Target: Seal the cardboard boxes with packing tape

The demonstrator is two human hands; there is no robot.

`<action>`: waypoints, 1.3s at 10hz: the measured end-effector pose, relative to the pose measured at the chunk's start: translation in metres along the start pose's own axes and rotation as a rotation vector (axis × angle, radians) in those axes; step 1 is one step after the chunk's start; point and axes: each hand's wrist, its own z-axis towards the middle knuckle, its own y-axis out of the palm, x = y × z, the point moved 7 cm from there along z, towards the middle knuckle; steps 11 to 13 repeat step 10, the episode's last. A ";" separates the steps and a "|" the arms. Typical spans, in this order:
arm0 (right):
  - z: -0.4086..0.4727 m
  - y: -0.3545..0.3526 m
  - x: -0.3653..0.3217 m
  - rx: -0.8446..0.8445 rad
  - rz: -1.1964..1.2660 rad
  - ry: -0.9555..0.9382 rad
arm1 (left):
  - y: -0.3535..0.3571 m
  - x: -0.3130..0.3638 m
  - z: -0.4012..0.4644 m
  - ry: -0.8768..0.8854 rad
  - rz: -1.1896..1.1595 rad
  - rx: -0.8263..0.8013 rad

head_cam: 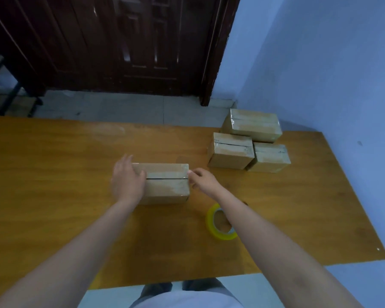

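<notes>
Far left, beyond the orange-brown wooden counter [53,165]: a dark metal frame on pale floor tiles, then a dark wooden door [120,41]. Left grip [127,181] flat on the cardboard box [167,185] at mid-counter, fingers straight. Right grip [203,177] pinching at the box's right edge. Yellow tape roll [211,223] lying nearer. Three taped boxes [249,141] clustered far right, against blue wall [320,63].
</notes>
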 end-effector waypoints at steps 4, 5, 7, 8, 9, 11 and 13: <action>-0.021 -0.035 0.037 0.086 0.132 0.089 | 0.066 0.017 -0.020 -0.179 -0.222 -0.418; -0.031 -0.080 0.069 0.149 0.180 0.128 | 0.100 0.055 -0.041 -0.167 -0.287 -0.513; -0.045 -0.148 0.120 0.149 0.154 0.136 | 0.153 0.113 -0.074 -0.172 -0.281 -0.562; -0.050 -0.173 0.135 0.158 0.157 0.118 | 0.174 0.139 -0.083 -0.161 -0.381 -0.590; -0.053 -0.191 0.139 0.128 0.134 0.096 | 0.178 0.152 -0.088 -0.178 -0.435 -0.506; -0.058 -0.209 0.133 0.097 0.106 0.025 | 0.167 0.164 -0.093 -0.189 -0.381 -0.406; -0.058 -0.209 0.133 0.097 0.106 0.025 | 0.167 0.164 -0.093 -0.189 -0.381 -0.406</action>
